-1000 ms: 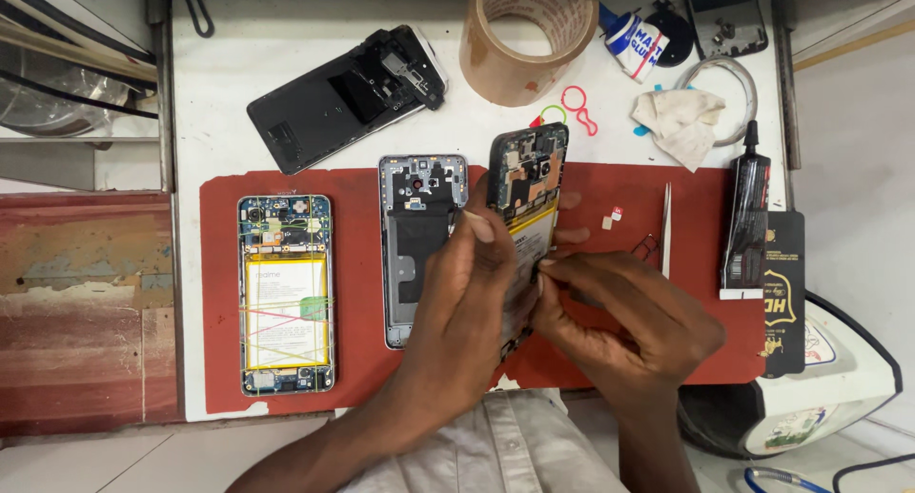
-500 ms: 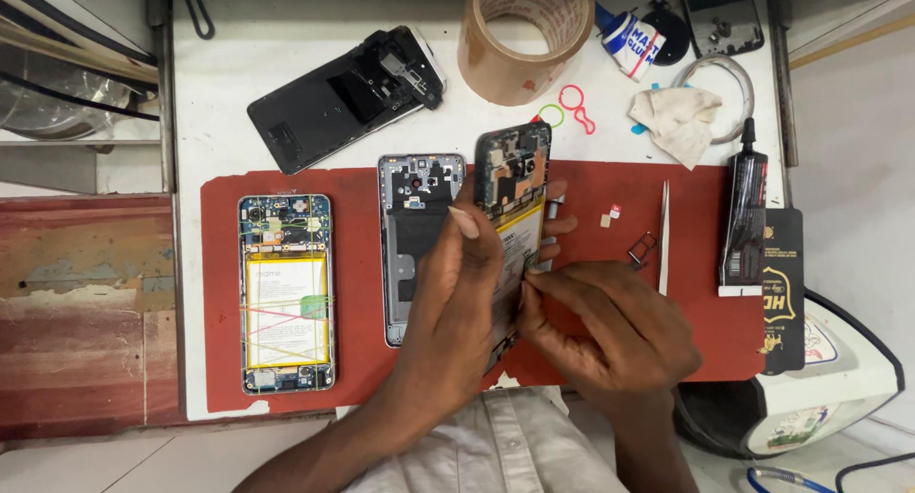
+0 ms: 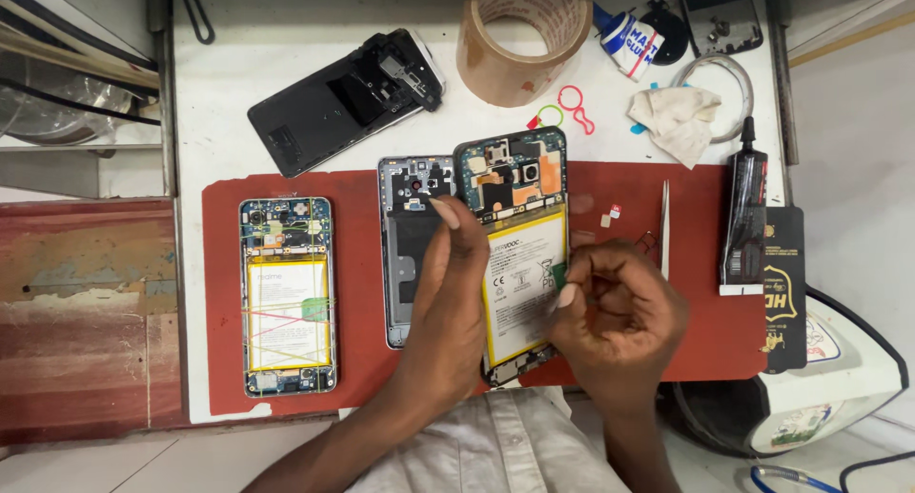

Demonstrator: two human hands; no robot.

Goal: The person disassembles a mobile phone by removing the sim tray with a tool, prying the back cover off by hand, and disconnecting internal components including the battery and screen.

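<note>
An opened phone (image 3: 519, 236) with a white and yellow battery and bare circuit board lies face down on the red mat (image 3: 696, 341), held up slightly. My left hand (image 3: 450, 302) grips its left edge, fingers reaching toward the top. My right hand (image 3: 615, 307) sits at its right edge, fingers curled and pinched against the side by the battery. A grey phone frame (image 3: 408, 255) lies just left of it, partly under my left hand.
Another opened phone (image 3: 287, 298) bound with rubber bands lies at the mat's left. A black back cover (image 3: 345, 98), a tape roll (image 3: 524, 31), a cloth (image 3: 679, 120), tweezers (image 3: 664, 228) and a black glue tube (image 3: 747, 207) surround the mat.
The held phone has turned from tilted to nearly straight and lies flatter, showing its battery. My right hand shifted from over the phone's lower part to its right edge.
</note>
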